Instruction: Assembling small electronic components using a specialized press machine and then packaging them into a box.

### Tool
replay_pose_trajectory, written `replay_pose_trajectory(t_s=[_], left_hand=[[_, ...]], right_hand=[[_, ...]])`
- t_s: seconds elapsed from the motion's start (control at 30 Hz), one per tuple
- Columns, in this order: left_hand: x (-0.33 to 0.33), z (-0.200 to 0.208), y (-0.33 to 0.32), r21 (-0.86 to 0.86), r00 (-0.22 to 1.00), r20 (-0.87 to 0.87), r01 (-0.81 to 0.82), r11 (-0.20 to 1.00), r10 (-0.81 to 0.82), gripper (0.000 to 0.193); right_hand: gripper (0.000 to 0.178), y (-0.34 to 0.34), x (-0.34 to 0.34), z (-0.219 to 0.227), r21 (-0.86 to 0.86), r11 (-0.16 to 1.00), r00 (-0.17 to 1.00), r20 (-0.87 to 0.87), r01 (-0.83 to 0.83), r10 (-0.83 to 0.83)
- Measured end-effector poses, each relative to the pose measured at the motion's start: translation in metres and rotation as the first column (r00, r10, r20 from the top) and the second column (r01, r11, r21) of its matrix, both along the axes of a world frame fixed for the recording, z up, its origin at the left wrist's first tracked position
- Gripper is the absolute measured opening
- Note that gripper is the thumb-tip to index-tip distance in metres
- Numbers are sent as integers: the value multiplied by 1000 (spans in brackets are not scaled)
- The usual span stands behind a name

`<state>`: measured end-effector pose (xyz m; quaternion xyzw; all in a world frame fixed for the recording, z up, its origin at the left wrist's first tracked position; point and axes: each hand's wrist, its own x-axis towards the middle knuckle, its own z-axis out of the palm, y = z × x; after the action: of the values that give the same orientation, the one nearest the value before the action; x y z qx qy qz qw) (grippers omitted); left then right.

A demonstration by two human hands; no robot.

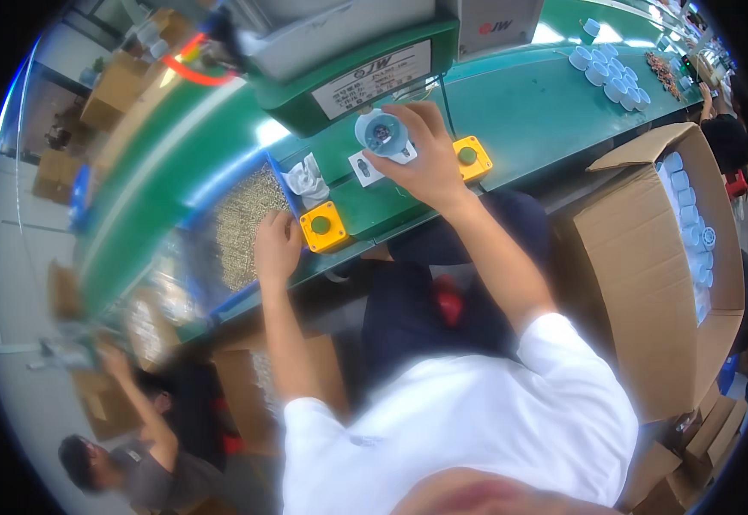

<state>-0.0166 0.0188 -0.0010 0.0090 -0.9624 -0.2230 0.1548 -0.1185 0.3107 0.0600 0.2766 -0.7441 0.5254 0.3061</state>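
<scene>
My right hand grips a light blue round plastic cup-shaped part by its side, with small dark and metallic pieces inside. It is held under the head of a green and grey bench machine, above a white metal plate. My left hand is at the near edge of a blue bin full of small brass-coloured metal pieces. Its fingers are curled together, and whatever they may hold is hidden. Beside that hand is a yellow box with a green push button.
Another yellow button box is right of the plate. Crumpled white plastic lies by the bin. Many light blue parts stand on the green bench farther right. An open cardboard box holds more. Co-workers sit at left and right.
</scene>
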Motion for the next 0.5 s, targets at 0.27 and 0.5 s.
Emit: replay_pose_trajectory(t_s=[0.27, 0.5], left_hand=[[-1, 3, 1, 3, 999, 23, -25, 1000, 25, 11], [9, 3, -2, 10, 998, -40, -43, 999, 44, 13]], right_hand=[[60, -6, -4, 10, 113, 993, 998, 59, 17, -24], [59, -4, 0, 54, 404, 914, 984, 148, 33, -101]])
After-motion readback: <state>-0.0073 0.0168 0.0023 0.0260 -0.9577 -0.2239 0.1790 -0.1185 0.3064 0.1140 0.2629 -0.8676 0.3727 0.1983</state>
